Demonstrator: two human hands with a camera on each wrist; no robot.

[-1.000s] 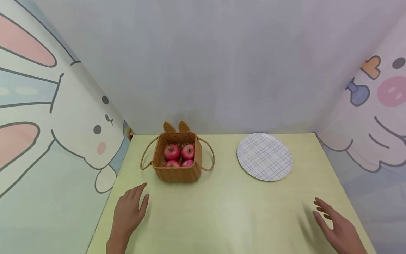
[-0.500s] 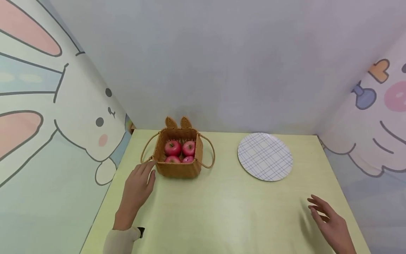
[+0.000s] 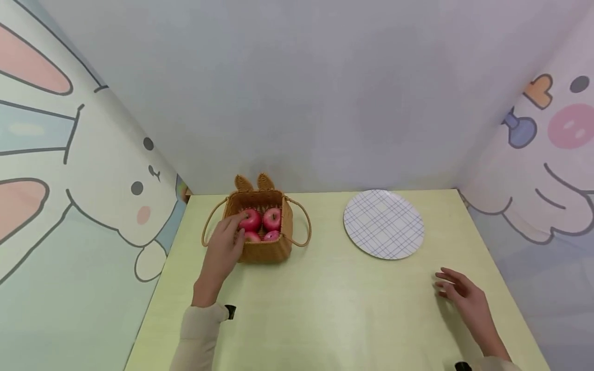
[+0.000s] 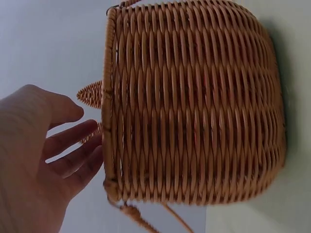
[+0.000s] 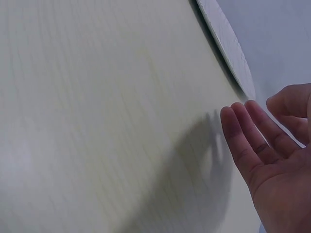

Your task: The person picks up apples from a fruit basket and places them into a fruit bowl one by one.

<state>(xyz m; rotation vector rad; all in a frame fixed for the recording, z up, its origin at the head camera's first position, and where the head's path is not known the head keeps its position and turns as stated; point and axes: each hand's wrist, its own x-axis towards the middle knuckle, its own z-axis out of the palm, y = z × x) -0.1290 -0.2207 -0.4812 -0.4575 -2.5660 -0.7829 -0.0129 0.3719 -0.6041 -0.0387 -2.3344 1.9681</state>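
A brown wicker basket (image 3: 266, 253) with two ear shapes and two side handles stands at the back left of the table, holding several red apples. My left hand (image 3: 224, 246) reaches over its left front edge, fingertips by the back left apple (image 3: 252, 221). Beside that fruit is another apple (image 3: 271, 219). From the left wrist view, the left hand (image 4: 41, 141) is at the basket's rim (image 4: 109, 97), thumb and fingers apart. My right hand (image 3: 464, 298) hovers over the table's right side, fingers loosely bent around nothing. Behind it lies a round white plate (image 3: 384, 224) with blue checks.
The pale yellow table (image 3: 325, 304) ends at a plain grey wall (image 3: 301, 103) close behind the basket and plate. Cartoon-printed side walls, one with a rabbit (image 3: 111, 165), border it on the left and right.
My left hand has moved forward and right, from in front of the basket to over its opening. The right hand has shifted slightly left and forward.
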